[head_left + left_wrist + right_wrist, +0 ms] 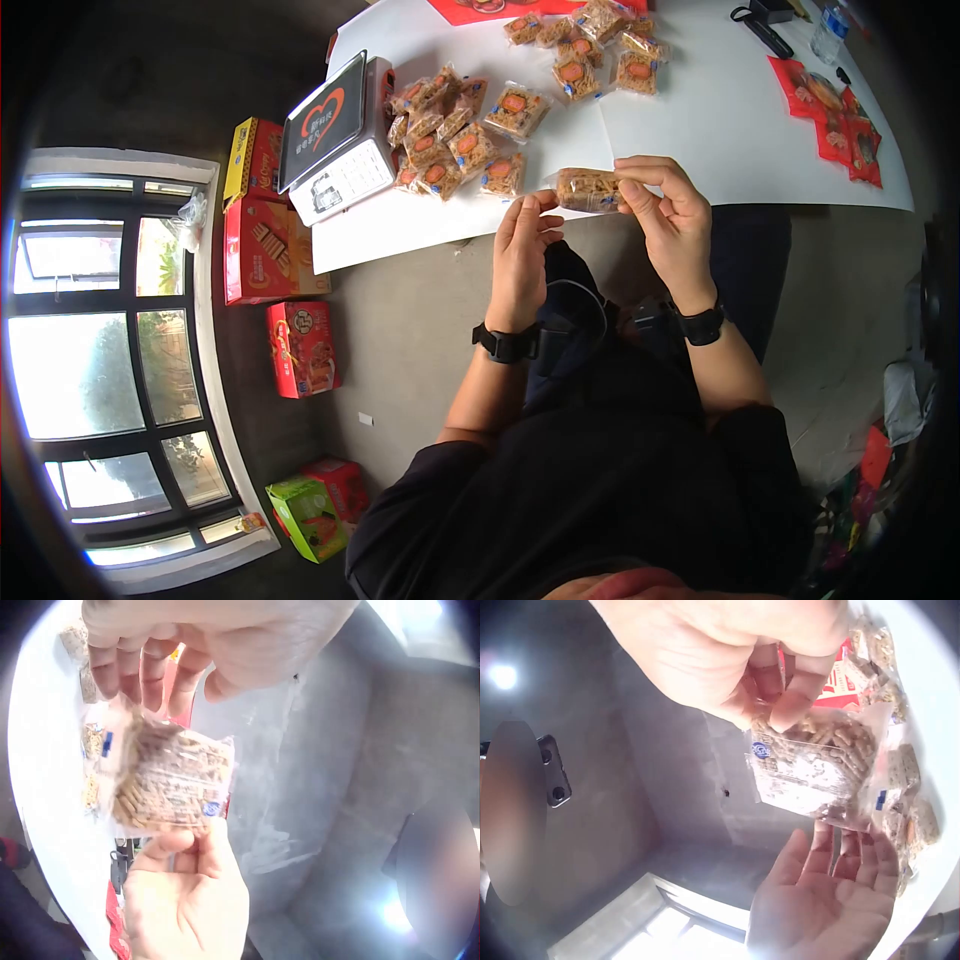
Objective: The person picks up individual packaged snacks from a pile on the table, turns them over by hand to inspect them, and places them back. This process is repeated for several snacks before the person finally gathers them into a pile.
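Observation:
A clear-wrapped snack packet (588, 190) of crunchy brown sticks is held up at the near edge of the white table (400, 235). My right hand (675, 235) pinches one end between thumb and fingers. At the opposite end is my left hand (518, 265), its relaxed fingertips touching the wrapper. The left wrist view shows the packet's (172, 780) face with a small blue mark by the right fingertips. From the right wrist, my left hand (825, 900) appears below the packet (814, 769), thumb spread away from the fingers.
More snack packets (440, 130) with orange labels lie beside a scale-like device (340, 140), and another pile (590, 45) sits farther back. Flat red bags (832, 120) and a water bottle (829, 36) are at the right. Red cartons (262, 250) stand on the floor left.

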Demonstrator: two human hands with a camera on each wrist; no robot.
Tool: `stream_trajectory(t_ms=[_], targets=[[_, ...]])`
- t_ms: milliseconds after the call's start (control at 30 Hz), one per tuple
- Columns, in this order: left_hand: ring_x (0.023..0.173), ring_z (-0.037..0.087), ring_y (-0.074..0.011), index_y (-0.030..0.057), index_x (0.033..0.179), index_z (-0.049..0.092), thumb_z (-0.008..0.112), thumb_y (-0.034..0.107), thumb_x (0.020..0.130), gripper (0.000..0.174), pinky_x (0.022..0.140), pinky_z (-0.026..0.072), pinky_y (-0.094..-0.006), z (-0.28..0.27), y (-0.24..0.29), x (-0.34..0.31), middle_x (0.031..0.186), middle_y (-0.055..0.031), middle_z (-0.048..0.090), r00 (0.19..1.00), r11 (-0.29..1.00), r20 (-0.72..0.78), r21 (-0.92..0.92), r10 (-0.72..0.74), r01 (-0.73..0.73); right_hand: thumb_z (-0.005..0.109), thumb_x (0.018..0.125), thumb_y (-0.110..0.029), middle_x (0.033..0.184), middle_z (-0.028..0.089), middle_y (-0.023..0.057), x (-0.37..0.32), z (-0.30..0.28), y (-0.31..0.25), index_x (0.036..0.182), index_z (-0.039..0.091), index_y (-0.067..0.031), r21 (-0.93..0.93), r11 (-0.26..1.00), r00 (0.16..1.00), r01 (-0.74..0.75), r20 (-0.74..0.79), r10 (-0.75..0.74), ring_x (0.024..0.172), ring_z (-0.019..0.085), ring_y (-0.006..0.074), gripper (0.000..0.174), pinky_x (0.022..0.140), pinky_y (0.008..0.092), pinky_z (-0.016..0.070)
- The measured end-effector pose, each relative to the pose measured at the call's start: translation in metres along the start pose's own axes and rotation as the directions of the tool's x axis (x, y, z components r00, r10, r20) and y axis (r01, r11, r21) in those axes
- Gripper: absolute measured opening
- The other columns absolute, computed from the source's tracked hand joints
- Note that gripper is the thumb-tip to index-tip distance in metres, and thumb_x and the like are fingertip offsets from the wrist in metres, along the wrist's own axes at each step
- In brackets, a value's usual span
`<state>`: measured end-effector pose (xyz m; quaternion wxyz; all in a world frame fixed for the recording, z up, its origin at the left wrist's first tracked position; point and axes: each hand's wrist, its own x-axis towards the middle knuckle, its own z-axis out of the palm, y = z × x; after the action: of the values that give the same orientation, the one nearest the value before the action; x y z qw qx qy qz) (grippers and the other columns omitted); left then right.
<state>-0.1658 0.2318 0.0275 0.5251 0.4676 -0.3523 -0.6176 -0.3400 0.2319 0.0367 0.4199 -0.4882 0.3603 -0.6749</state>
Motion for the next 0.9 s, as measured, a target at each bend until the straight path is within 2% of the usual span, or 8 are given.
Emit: stream_trajectory(t_ms=[167, 233, 333, 433, 467, 633, 833, 900], targets=[[0.1, 0.058, -0.0207, 0.0026, 0.129, 0.047, 0.047, 0.04, 0.099, 0.047, 0.087, 0.0467, -0.036, -0.003, -0.001, -0.001, 0.116, -0.0096, 0.058, 0.995, 0.992, 0.068, -0.099, -0.074, 0.081, 0.065, 0.087, -0.002, 0.108, 0.059, 0.0076, -0.01, 0.006, 0.008, 0.095, 0.066, -0.0002, -0.078, 0.986, 0.988, 0.15, 0.036, -0.148, 0.095, 0.061, 0.0142, 0.008, 0.078, 0.0265, 0.0532], [0.106, 0.058, -0.0235, 0.0018, 0.131, 0.045, 0.044, 0.04, 0.099, 0.049, 0.091, 0.0474, -0.0373, -0.007, 0.004, 0.001, 0.119, -0.012, 0.057, 0.945, 0.913, 0.286, -0.321, -0.16, 0.251, 0.068, 0.083, -0.001, 0.109, 0.059, 0.0095, -0.013, 0.005, 0.008, 0.091, 0.067, -0.0033, -0.205, 0.952, 0.969, 0.225, 0.147, -0.198, 0.1, 0.06, 0.02, 0.009, 0.082, 0.0286, 0.0528], [0.113, 0.056, -0.025, 0.0021, 0.134, 0.041, 0.045, 0.035, 0.099, 0.048, 0.095, 0.0469, -0.0398, -0.004, 0.014, -0.001, 0.125, -0.0137, 0.054, 0.909, 0.864, 0.392, -0.398, -0.142, 0.307, 0.071, 0.078, 0.001, 0.113, 0.058, 0.0096, -0.02, 0.003, 0.009, 0.089, 0.068, -0.0061, -0.217, 0.947, 0.955, 0.236, 0.234, -0.184, 0.104, 0.059, 0.0229, 0.014, 0.08, 0.0298, 0.0539], [0.12, 0.052, -0.0268, 0.002, 0.138, 0.036, 0.047, 0.027, 0.098, 0.048, 0.098, 0.0457, -0.0415, -0.007, 0.011, -0.001, 0.131, -0.015, 0.051, 0.952, 0.958, 0.305, -0.259, -0.037, 0.12, 0.074, 0.073, 0.003, 0.119, 0.057, 0.0102, -0.025, -0.001, 0.012, 0.088, 0.068, -0.0075, -0.244, 0.94, 0.943, 0.239, 0.289, -0.164, 0.106, 0.057, 0.0243, 0.019, 0.076, 0.0296, 0.0549], [0.121, 0.052, -0.0282, 0.0022, 0.139, 0.033, 0.049, 0.017, 0.095, 0.05, 0.099, 0.045, -0.0435, -0.008, 0.012, -0.001, 0.133, -0.0157, 0.049, 0.954, 0.952, 0.295, -0.275, -0.05, 0.135, 0.075, 0.072, 0.003, 0.119, 0.056, 0.0102, -0.026, -0.002, 0.013, 0.087, 0.068, -0.0074, -0.252, 0.943, 0.948, 0.217, 0.284, -0.143, 0.106, 0.057, 0.0245, 0.019, 0.076, 0.0296, 0.055], [0.121, 0.052, -0.0299, 0.003, 0.139, 0.033, 0.048, 0.012, 0.093, 0.05, 0.1, 0.0444, -0.0458, -0.002, 0.014, -0.005, 0.132, -0.0161, 0.049, 0.962, 0.959, 0.272, -0.272, 0.005, 0.073, 0.075, 0.072, 0.002, 0.118, 0.057, 0.0099, -0.025, -0.004, 0.012, 0.086, 0.068, -0.0071, -0.272, 0.946, 0.959, 0.177, 0.265, -0.103, 0.106, 0.056, 0.0245, 0.018, 0.077, 0.0311, 0.0542], [0.119, 0.053, -0.0265, 0.006, 0.135, 0.04, 0.047, 0.005, 0.092, 0.044, 0.099, 0.0461, -0.0444, -0.003, 0.018, -0.004, 0.129, -0.0136, 0.053, 0.966, 0.935, 0.258, -0.347, 0.028, 0.066, 0.074, 0.078, -0.006, 0.113, 0.06, 0.0094, -0.022, -0.011, 0.017, 0.086, 0.067, -0.0067, -0.329, 0.898, 0.928, 0.294, 0.324, -0.185, 0.102, 0.058, 0.0208, 0.011, 0.079, 0.0298, 0.0511], [0.119, 0.054, -0.0264, 0.006, 0.135, 0.04, 0.048, 0.004, 0.092, 0.044, 0.099, 0.0463, -0.0442, -0.003, 0.017, -0.004, 0.129, -0.0137, 0.053, 0.969, 0.936, 0.245, -0.347, 0.036, 0.052, 0.071, 0.084, -0.013, 0.109, 0.062, 0.0094, -0.024, -0.012, 0.02, 0.094, 0.065, -0.0058, -0.12, 0.992, 0.976, 0.022, 0.217, 0.005, 0.098, 0.06, 0.0173, 0.014, 0.079, 0.0289, 0.0506]])
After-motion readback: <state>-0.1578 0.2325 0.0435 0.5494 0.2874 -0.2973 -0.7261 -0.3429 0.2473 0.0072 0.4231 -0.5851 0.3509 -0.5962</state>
